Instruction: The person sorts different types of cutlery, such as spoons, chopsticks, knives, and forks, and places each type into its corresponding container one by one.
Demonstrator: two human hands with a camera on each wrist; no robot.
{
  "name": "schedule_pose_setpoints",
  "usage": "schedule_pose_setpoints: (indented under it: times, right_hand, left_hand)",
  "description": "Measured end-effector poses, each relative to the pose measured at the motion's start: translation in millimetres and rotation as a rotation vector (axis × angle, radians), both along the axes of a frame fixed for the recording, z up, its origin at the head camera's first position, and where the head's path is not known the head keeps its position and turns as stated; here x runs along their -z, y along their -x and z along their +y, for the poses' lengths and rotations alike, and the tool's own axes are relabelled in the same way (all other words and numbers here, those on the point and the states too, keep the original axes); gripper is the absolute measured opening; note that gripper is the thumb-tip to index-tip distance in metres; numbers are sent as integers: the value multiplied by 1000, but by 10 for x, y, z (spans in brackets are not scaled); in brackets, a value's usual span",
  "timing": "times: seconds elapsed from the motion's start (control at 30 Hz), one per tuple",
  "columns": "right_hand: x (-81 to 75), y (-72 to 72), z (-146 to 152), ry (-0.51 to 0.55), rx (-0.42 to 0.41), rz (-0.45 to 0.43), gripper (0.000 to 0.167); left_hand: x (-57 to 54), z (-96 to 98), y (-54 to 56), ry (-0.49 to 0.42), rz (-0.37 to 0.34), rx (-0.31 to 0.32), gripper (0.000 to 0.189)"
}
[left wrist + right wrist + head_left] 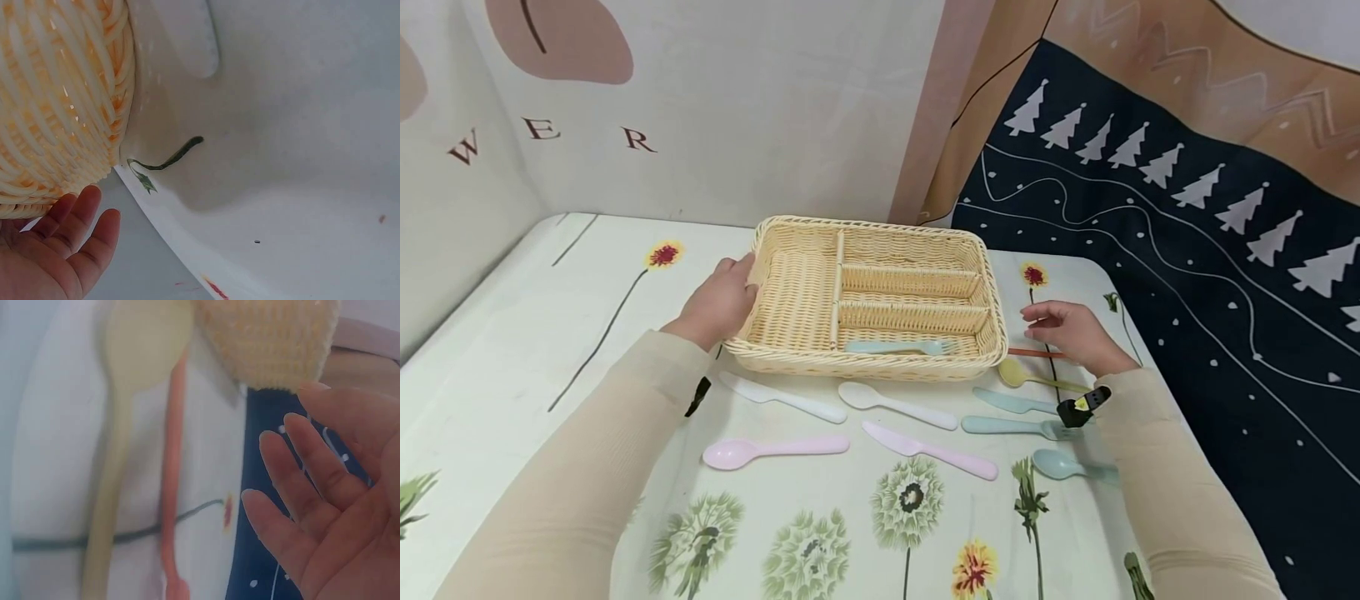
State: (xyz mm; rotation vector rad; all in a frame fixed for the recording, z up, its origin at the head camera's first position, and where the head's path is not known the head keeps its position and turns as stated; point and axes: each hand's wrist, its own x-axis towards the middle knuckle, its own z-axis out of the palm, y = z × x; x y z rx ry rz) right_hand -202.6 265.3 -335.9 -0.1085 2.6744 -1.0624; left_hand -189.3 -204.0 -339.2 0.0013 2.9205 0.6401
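Note:
A pale woven basket (pixel 797 283) with several compartments stands on the table, a light blue fork (pixel 898 347) lying in its front right compartment. My left hand (pixel 718 302) grips the basket's left rim; in the left wrist view, several fingers (pixel 84 225) show close against the weave while the thumb is hidden. Just right of the basket, my right hand (pixel 1071 332) hovers with relaxed fingers and holds nothing. Below it lie a thin orange utensil (pixel 1036 353), partly hidden, and a yellow spoon (pixel 1013 372). The right wrist view shows the palm (pixel 350 531) apart from both.
In front of the basket lie a white knife (pixel 786 399), a white spoon (pixel 895 404), a pink spoon (pixel 775 449) and a pink knife (pixel 928 450). Front right are a blue-green knife (pixel 1011 402), fork (pixel 1007 425) and spoon (pixel 1060 464). A dark tree-print cloth (pixel 1150 275) hangs beyond the right edge.

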Motion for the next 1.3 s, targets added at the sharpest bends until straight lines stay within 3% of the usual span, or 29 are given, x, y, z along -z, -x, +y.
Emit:
schedule_pose_setpoints:
  times: [0.23,0.93,1.3]
  right_hand:
    - [91,79,86,-101,-45,-22,34]
    - [240,128,165,-197,-201,-94,27]
    - [293,143,158,-251,-197,-97,26]
  left_hand:
    - [-8,-8,2,-8,-10,-2,58]
    - [-4,-17,2,-16,-12,9,58]
    - [-8,-11,4,-11,-12,10,58]
